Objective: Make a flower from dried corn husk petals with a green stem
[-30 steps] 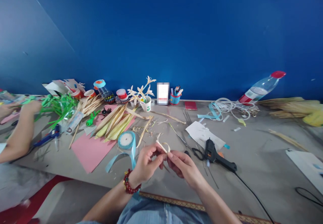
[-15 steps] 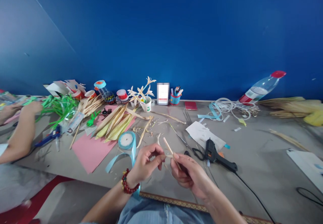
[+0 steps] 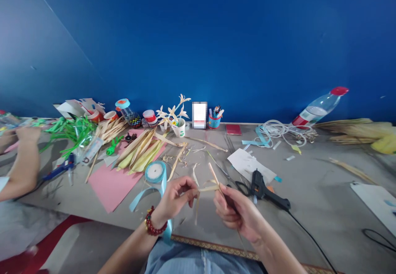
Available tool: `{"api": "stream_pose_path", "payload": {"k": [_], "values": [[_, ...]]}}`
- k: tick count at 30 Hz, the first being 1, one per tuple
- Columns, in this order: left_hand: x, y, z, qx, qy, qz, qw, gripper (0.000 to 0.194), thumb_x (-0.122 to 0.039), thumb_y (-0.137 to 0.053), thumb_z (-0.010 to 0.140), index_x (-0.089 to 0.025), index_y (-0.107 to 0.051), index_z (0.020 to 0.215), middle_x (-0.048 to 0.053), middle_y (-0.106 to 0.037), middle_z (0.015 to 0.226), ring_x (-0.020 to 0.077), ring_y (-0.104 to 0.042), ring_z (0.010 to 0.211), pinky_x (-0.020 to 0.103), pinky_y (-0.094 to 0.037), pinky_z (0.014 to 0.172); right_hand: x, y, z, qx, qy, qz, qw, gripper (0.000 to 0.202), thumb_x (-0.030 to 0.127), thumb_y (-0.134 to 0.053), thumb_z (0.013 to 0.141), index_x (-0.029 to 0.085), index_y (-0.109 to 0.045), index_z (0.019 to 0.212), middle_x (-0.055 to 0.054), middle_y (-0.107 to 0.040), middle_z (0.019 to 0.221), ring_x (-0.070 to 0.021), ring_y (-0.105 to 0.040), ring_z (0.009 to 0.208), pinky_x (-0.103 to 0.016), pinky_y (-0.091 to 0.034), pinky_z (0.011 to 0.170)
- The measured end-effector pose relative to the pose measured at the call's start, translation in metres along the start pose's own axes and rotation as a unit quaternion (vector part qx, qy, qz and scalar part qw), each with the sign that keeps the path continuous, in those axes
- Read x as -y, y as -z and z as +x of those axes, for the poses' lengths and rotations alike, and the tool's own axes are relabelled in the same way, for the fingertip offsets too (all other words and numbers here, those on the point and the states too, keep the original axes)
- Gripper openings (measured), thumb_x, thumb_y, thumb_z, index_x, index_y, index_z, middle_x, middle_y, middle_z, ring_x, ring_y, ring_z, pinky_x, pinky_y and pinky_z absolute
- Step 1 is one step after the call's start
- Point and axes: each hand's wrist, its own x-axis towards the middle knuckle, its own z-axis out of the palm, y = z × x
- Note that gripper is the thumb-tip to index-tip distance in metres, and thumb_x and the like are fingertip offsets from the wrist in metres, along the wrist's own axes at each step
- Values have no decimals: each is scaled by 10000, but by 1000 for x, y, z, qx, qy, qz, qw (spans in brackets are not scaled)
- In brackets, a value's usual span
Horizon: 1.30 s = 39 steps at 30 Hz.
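1. Your pale straw strip (image 3: pixel 208 188) sits low in the centre of the frame, stretched between your two hands just above the tabletop (image 3: pixel 312 191), with one end sticking up and a loose tail hanging down.
2. Your left hand (image 3: pixel 177 197) has its grip closed, finger and thumb pinching the strip's left end; a red bead bracelet (image 3: pixel 154 224) circles that wrist.
3. Your right hand (image 3: pixel 236 212) also has its grip closed, holding the strip's right end near the upright piece.
4. Just left of your hands lies a spool of light blue ribbon (image 3: pixel 154 172), its tail trailing over the pink paper (image 3: pixel 108 183).
5. Right of your hands rest black scissors (image 3: pixel 243 187) and a black glue gun (image 3: pixel 266 191).
6. At the far left edge, another person's arm (image 3: pixel 20 162) lies on the tabletop.
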Motion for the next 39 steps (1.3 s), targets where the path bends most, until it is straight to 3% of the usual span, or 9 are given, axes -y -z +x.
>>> {"api": "stream_pose_path", "payload": {"k": [5,9,11,13,16,19,22,29,39], "values": [[2,8,-2,-11,26,-41,999,260,-355,-717,823,-139,-594,747,-7,-582,646,80,-522,497,209,-406,496,12,3,1,23,6,8,1000,441,515,-654,839,180,-480,611,111,-265,475,-29,-82,389,-119,-97,319],[9,13,-5,-55,30,-73,995,225,-329,-714,825,-138,-616,759,5,-614,661,87,-526,521,214,-399,515,19,10,8,-75,82,-135,985,448,600,-488,902,187,-556,740,97,-306,510,-48,-117,395,-154,-121,345],[12,14,-5,-94,26,-108,989,198,-316,-709,828,-146,-621,777,4,-632,670,82,-512,519,216,-387,522,16,17,15,-175,163,-331,913,415,544,-412,946,184,-608,877,55,-426,559,-73,-262,405,-181,-220,377],[14,12,-4,-126,18,-146,981,183,-314,-713,822,-156,-624,796,3,-647,688,70,-487,504,219,-374,524,7,27,24,-250,224,-527,781,325,421,-425,948,176,-636,987,-27,-590,676,-136,-486,522,-233,-370,481],[15,9,-1,-145,3,-204,968,162,-291,-743,794,-166,-642,811,11,-665,809,45,-464,504,228,-376,546,-10,39,39,-286,219,-685,633,332,246,-430,906,142,-640,1141,-133,-718,823,-246,-639,720,-322,-460,646],[16,4,3,-152,-2,-241,959,139,-249,-771,767,-173,-661,806,-9,-630,872,30,-457,526,233,-395,581,-18,38,51,-295,207,-760,541,400,171,-416,908,116,-587,1266,-178,-746,935,-280,-671,811,-347,-481,714],[15,-2,5,-142,13,-235,962,139,-258,-763,781,-168,-667,826,-25,-590,731,60,-494,567,233,-410,609,-14,28,52,-306,270,-765,499,325,163,-408,936,141,-622,1179,-171,-702,1101,-287,-634,983,-375,-466,851],[9,-5,6,-117,42,-232,965,160,-263,-748,792,-160,-627,809,8,-641,811,103,-590,652,255,-456,667,4,46,2,-342,284,-749,491,322,314,-382,1012,208,-571,774,-51,-639,719,-219,-617,716,-296,-420,657],[15,-8,11,-123,50,-202,970,158,-273,-750,783,-168,-634,804,-16,-588,661,108,-546,642,243,-436,648,4,60,-33,-339,170,-872,311,211,373,-662,866,187,-667,965,-113,-728,880,-310,-623,896,-393,-398,797]]}}
